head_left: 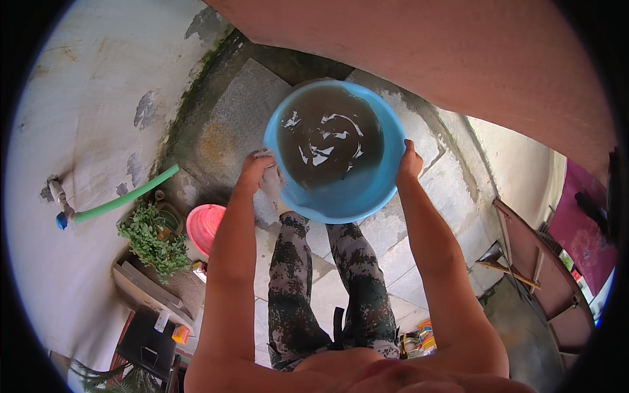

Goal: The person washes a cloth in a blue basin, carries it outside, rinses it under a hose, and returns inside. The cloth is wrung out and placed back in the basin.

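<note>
A large light-blue plastic basin holds murky brown water that catches bright reflections. My left hand grips the left side of the basin and has a wet greyish cloth in it, hanging down beside the wall. On the right side, my right hand holds the rim, with the thumb on top and the other fingers mostly hidden below. The basin tilts, and the water lies toward its far left side, away from me.
A green hose runs from a wall tap at left. Below it are a potted plant and a red basin. Grey paving slabs lie underfoot, a pinkish wall stands beyond, and a metal door is at right.
</note>
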`<state>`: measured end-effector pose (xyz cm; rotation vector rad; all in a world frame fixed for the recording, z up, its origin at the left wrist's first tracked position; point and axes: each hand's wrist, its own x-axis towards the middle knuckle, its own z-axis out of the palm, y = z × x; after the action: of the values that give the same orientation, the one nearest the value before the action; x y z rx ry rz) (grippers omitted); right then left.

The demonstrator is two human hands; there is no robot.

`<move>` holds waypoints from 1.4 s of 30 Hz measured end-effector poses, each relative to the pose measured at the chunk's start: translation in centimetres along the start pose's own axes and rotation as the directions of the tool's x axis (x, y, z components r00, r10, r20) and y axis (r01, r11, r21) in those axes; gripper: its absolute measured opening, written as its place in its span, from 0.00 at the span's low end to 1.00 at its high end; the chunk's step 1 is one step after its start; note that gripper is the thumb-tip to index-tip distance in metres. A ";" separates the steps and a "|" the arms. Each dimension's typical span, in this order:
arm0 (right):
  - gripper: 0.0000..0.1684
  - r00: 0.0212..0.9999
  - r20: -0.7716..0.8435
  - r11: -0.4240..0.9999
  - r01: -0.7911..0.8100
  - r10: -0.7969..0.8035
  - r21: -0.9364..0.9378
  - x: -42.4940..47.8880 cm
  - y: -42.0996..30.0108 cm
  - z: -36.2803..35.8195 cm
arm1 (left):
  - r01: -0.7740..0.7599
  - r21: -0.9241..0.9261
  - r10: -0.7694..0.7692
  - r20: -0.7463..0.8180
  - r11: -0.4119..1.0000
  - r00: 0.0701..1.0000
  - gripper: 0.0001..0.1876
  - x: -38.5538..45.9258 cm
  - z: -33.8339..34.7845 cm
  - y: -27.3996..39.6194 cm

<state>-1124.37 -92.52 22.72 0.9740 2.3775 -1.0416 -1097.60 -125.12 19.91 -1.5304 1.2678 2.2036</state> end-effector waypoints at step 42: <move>0.14 0.836 0.273 0.854 -0.514 0.476 0.084 -9.2 -9.5 3.9 | 0.738 0.024 -0.688 -0.340 0.675 0.641 0.17 -62.1 -9.0 -32.9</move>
<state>-1124.61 -104.24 30.06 1.3421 1.7241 -1.0686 -1044.41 -91.96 52.94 -1.9148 0.6586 1.3487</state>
